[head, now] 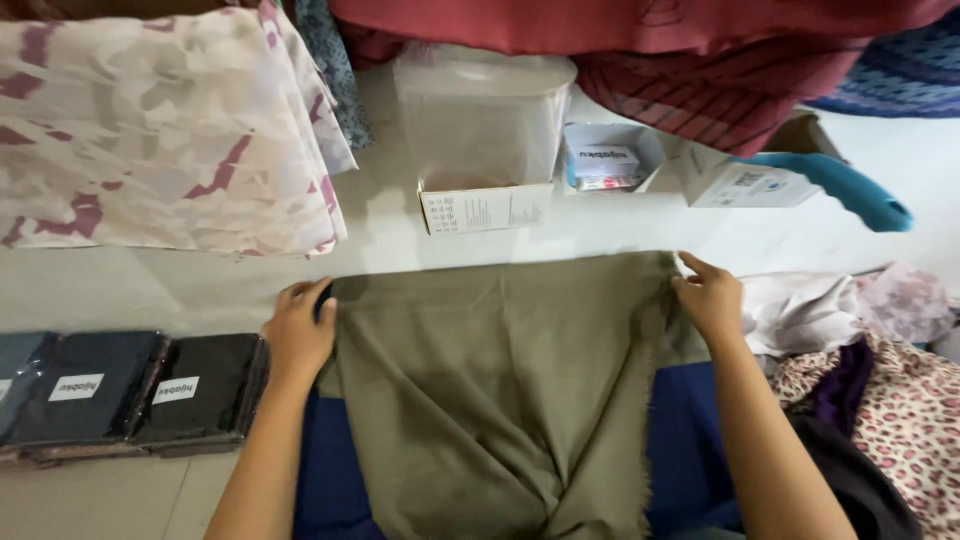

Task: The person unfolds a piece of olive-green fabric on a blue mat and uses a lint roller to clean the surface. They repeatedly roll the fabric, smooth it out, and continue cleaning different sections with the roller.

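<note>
Pinching olive cloth (500,370) corners, both hands.

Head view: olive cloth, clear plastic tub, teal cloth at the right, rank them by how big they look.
1. olive cloth, by far the largest
2. clear plastic tub
3. teal cloth, smallest, though partly hidden

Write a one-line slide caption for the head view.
Left hand and right hand pinch the top corners of an olive-green woven cloth spread flat over blue fabric.
</note>
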